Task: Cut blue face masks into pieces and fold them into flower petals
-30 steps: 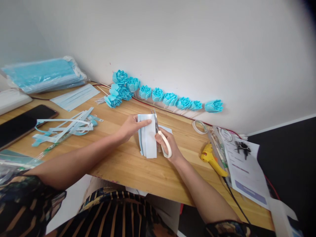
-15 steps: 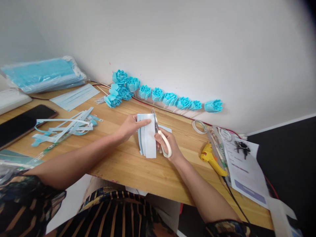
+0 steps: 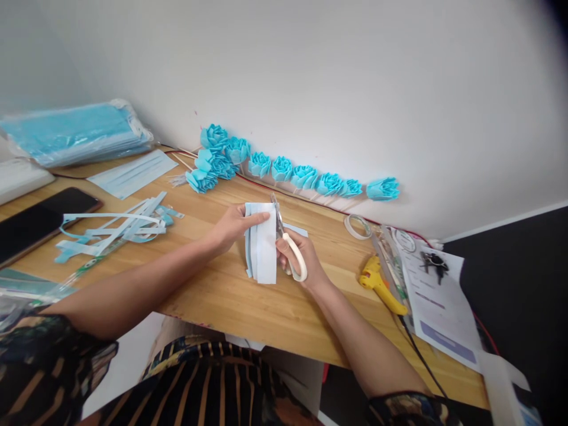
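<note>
Fingers of the left hand [image 3: 231, 228] are pinched firmly on a pleated pale-blue sheet [image 3: 265, 254], thumb pressed across its front near the top! Upright it is held, over the middle of the desk [image 3: 231, 290]; whether its lower end is rested on the wood cannot be told. Across to the right hand [image 3: 311, 258]: white-handled scissors [image 3: 298, 251] are gripped in its fingers, blades pointed toward the far edge and set right at the sheet's right side. Just beyond that hand, a pale flat piece [image 3: 296, 229] is partly covered. Out toward the left edge, thin strips [image 3: 119, 228] are heaped beside a dark phone [image 3: 47, 219]. Near the far left corner, a flat mask [image 3: 133, 173] is laid below a plastic-wrapped stack [image 3: 75, 133]. Along the far edge, blue flowers [image 3: 304, 176] are lined up by the wall [image 3: 355, 77]. And by the right edge, a tape roll [image 3: 360, 237], a yellow glue gun [image 3: 382, 287] and a printed paper [image 3: 439, 310] topped with keys [image 3: 437, 263] are spotted.
</note>
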Tool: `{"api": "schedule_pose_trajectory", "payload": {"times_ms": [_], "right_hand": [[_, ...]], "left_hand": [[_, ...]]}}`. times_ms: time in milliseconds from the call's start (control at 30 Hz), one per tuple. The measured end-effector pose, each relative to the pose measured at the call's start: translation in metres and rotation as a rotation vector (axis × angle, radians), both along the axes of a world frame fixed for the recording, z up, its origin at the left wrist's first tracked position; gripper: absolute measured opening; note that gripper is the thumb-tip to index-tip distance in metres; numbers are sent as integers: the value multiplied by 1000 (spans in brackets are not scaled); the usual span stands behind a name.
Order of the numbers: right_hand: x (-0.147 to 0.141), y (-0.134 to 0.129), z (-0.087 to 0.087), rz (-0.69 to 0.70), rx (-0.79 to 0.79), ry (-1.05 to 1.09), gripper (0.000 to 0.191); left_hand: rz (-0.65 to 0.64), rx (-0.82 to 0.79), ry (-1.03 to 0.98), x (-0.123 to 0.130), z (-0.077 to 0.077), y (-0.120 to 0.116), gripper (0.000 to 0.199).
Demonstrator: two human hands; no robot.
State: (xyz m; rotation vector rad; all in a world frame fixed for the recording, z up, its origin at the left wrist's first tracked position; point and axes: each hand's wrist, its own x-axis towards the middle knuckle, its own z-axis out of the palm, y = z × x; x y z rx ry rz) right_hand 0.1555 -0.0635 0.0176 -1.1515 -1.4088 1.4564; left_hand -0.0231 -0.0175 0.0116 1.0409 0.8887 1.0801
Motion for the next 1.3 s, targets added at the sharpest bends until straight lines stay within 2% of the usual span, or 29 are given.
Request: {"api": "schedule_pose_trajectory", "payload": {"times_ms": [200, 400, 600, 767, 1033, 1300], "right_hand": [[0, 0, 0, -7, -24, -18, 44], [1, 1, 0, -36, -3, 9, 42], [6, 9, -4, -64, -25, 78, 41], [9, 13, -2, -78, -30, 138, 43], [11, 17, -5, -93, -73, 198, 55], [10, 17, -4, -105, -68, 195, 53]], "left_hand": [[-8, -13, -29, -1, -2, 0, 33], [-25, -34, -24, 0, 4, 0, 34], [18, -21, -37, -4, 3, 5, 37], [79, -125, 17, -10, 0, 10, 39], [105, -123, 25, -14, 7, 13, 42], [39, -107, 12, -15, -4, 18, 45]]}}
